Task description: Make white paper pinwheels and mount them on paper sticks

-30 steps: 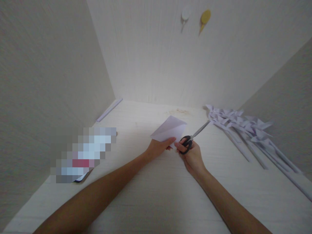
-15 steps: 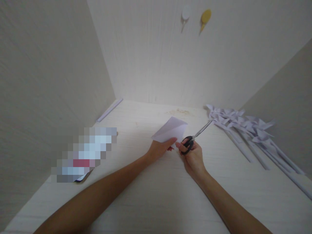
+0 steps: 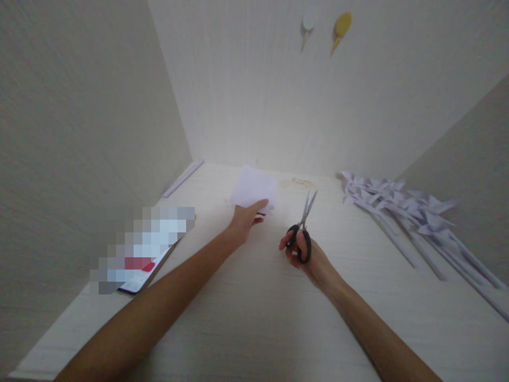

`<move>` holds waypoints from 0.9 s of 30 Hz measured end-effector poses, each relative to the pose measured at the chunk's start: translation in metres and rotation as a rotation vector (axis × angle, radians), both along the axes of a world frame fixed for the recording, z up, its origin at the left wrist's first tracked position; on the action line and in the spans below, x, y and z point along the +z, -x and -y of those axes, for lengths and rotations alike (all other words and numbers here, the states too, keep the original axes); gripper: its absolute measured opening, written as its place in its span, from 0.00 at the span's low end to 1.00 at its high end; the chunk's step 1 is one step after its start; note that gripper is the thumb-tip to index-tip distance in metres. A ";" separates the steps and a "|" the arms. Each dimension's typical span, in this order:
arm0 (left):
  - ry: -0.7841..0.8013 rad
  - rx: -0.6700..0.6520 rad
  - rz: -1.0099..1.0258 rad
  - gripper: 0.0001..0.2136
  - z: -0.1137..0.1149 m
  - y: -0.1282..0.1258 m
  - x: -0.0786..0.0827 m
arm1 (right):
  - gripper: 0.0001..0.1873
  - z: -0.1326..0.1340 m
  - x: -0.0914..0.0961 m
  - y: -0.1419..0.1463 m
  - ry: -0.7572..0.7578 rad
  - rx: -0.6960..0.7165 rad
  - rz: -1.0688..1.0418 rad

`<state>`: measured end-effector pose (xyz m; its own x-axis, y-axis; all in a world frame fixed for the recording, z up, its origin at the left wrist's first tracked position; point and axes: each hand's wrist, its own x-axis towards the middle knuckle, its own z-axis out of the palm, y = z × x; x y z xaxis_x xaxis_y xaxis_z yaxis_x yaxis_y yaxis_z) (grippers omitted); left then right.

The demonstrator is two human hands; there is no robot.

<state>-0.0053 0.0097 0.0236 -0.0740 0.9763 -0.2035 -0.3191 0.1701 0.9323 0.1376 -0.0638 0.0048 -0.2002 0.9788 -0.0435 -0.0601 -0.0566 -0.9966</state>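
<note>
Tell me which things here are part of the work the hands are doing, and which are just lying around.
In hand:
left hand holding a white paper sheet
right hand gripping black-handled scissors, blades slightly apart

Lying about:
pile of folded paper pieces at the right
paper strip by the left wall
blurred packet
two wall hooks

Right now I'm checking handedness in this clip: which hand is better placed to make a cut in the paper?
Right. The right hand already has its fingers through the scissors, blades slightly parted and pointing away. The left hand grips the white paper, probably steadying it.
</note>
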 end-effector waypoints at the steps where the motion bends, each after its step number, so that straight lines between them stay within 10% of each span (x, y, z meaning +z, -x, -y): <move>1: 0.005 -0.025 0.014 0.14 -0.002 0.003 0.004 | 0.21 0.001 0.001 -0.001 -0.006 0.033 0.038; 9: -0.026 -0.210 0.066 0.09 -0.001 0.013 0.025 | 0.24 0.008 0.003 -0.001 0.025 0.157 0.207; 27: -0.021 -0.172 0.088 0.10 -0.001 0.010 0.024 | 0.26 0.008 0.007 0.003 0.023 0.158 0.339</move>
